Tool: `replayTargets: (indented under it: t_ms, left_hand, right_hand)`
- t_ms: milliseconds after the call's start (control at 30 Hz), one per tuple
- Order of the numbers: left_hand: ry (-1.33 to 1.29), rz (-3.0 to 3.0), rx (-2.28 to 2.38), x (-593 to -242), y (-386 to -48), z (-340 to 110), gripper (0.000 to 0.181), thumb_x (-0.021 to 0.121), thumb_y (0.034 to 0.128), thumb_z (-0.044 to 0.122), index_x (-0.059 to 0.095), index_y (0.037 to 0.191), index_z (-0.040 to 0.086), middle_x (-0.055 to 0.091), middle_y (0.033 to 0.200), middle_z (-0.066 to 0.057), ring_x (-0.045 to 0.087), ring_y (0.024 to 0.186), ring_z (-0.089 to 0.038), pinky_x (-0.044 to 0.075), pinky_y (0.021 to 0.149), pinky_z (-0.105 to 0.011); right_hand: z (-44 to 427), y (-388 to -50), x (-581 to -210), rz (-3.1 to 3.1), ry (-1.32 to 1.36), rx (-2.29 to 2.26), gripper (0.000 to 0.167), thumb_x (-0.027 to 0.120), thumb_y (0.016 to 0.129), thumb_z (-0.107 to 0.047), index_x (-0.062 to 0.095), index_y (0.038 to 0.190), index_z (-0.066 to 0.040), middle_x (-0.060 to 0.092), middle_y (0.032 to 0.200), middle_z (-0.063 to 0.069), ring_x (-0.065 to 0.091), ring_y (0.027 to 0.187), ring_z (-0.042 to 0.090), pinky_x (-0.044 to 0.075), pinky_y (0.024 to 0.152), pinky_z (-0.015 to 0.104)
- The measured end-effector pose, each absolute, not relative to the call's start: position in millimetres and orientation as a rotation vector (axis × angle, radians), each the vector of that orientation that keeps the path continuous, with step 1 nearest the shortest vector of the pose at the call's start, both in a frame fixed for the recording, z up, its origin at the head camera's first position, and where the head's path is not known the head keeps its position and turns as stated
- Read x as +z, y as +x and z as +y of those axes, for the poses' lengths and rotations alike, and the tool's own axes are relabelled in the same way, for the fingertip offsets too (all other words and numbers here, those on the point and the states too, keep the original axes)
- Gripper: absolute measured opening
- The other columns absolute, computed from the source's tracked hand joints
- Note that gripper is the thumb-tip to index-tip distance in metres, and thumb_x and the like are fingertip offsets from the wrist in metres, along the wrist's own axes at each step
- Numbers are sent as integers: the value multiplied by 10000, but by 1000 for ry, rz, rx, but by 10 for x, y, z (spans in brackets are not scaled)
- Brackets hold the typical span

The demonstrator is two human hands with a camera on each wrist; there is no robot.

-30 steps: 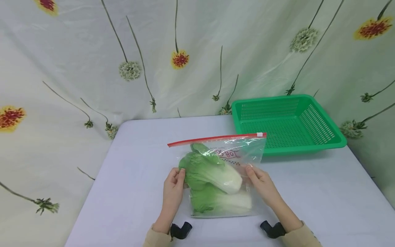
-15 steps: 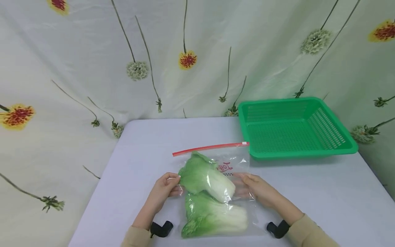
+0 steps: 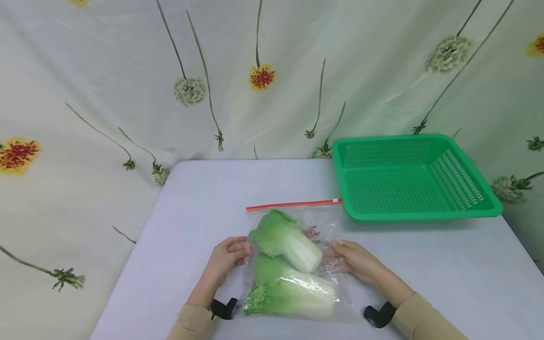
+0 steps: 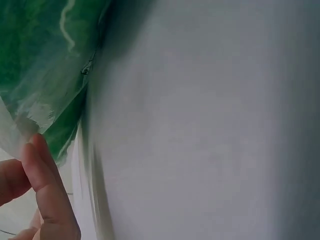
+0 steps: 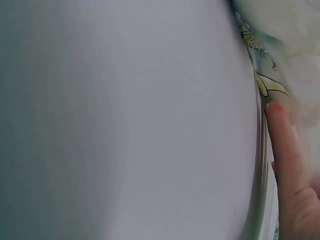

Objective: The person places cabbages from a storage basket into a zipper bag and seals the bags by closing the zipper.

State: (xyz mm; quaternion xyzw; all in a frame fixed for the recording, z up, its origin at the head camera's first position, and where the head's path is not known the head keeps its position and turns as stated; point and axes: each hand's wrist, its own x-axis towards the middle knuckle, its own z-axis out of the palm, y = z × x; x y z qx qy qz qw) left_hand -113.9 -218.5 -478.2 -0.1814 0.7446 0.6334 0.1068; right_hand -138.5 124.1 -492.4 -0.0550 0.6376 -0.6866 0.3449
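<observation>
A clear plastic zipper bag (image 3: 327, 226) with a red strip along its top edge lies in front of the person, holding two green-and-white leafy cabbages. The upper cabbage (image 3: 293, 243) is slanted; the lower cabbage (image 3: 293, 293) lies across the bag's bottom. The left hand (image 3: 227, 257) pinches the bag's left edge; its fingers (image 4: 47, 190) meet the plastic in the left wrist view. On the other side, the right hand (image 3: 357, 259) holds the bag's right edge, some fingers showing through the film. One straight digit (image 5: 285, 145) appears in the right wrist view.
A green slatted plastic basket (image 3: 395, 215) stands at the back right of the white table (image 3: 204, 198). The bag's red strip ends right at its left side. Behind hangs a flowered curtain (image 3: 229, 104). Black wrist-worn pieces (image 3: 224, 309) sit beside both sleeves.
The bag has come lower and flatter, its bottom edge nearer to the person. The hands have spread slightly at its sides. The basket appears farther right as the head view shifts.
</observation>
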Motion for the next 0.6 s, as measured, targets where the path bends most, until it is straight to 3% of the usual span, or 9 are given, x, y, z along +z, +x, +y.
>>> replayTargets:
  t_ms: [167,333,500,600]
  left_hand:
    - [-545,2190,1863,-4771,-1129,-2202,406,625,914,-49,536,1309,-82,712,898,-21,671,774,-59,570,696,-203]
    - [-513,2168,1862,-4787,-1114,-2202,401,626,928,-19,530,1313,-76,710,923,-28,668,789,-65,572,703,-216]
    - [-405,2167,1759,-4767,-1071,-2305,398,572,985,73,495,1350,-65,682,1144,-177,679,943,-146,592,815,-305]
    - [-365,2193,1707,-4696,-1065,-2429,400,508,1023,113,460,1377,-68,620,1261,-258,674,1055,-234,581,888,-353]
  right_hand:
    - [1211,-1375,-4915,1695,-71,-1780,543,347,1084,-244,307,1418,182,553,1357,279,702,992,133,587,836,295]
    - [1246,-1357,-4902,1683,-88,-1782,552,342,1086,-259,300,1413,184,539,1378,273,693,1051,147,581,859,306]
    - [1342,-1293,-4849,1744,-65,-1781,563,381,1078,-265,295,1407,183,555,1344,292,675,1080,185,565,907,298]
    - [1468,-1232,-4732,1875,-87,-1731,560,415,1066,-224,281,1417,191,525,1333,346,652,1132,284,558,939,321]
